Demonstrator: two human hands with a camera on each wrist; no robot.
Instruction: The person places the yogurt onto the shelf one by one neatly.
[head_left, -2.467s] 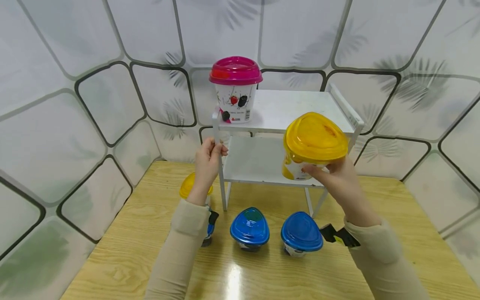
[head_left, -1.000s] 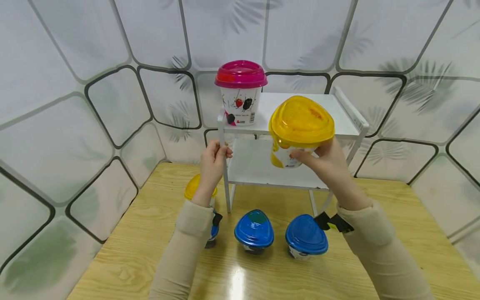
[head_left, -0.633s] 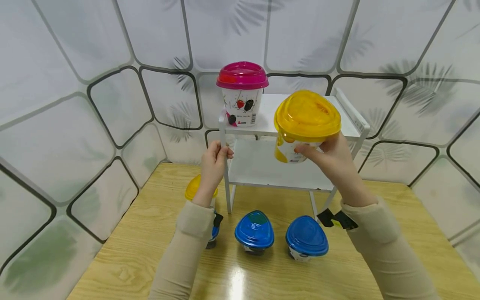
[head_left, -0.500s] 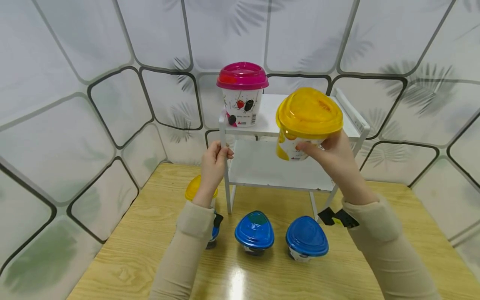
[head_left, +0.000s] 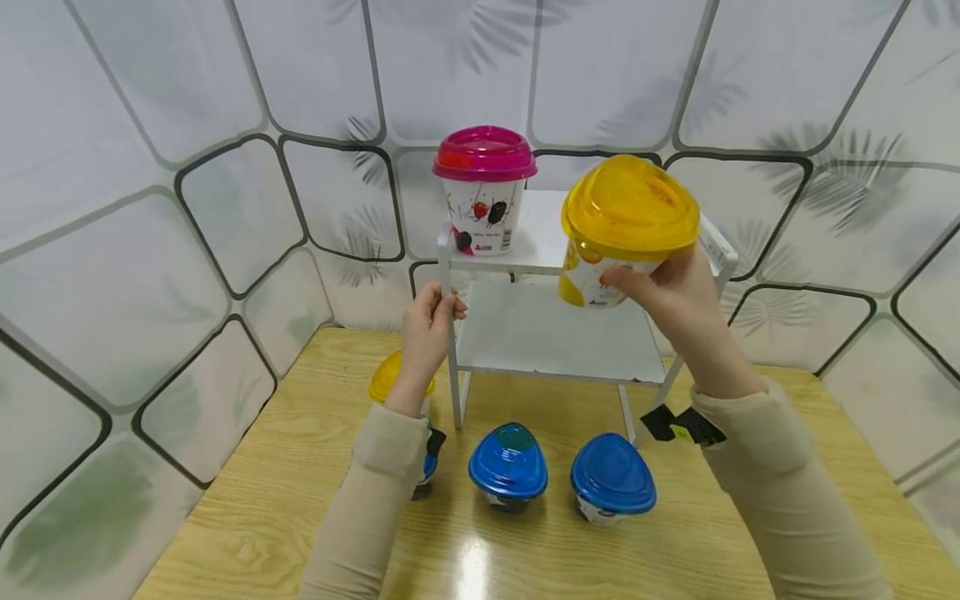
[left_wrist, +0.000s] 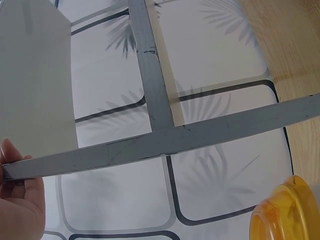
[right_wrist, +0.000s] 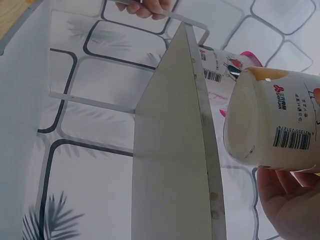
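In the head view my right hand grips a white cup with a yellow lid, held in the air in front of the upper shelf's right half. The right wrist view shows the cup's bottom and printed side beside the shelf edge. My left hand pinches the front left post of the white rack; the left wrist view has those fingers around the grey post. On the upper shelf's left end stands a cup with a pink lid.
Two blue-lidded cups stand on the wooden table before the rack. Partly behind my left arm are a yellow-lidded cup and another blue one. A patterned cloth wall surrounds the table.
The yellow-lidded cup in my right hand has risen over the past moments, lately drifting right as well. My left hand keeps its hold on the post.
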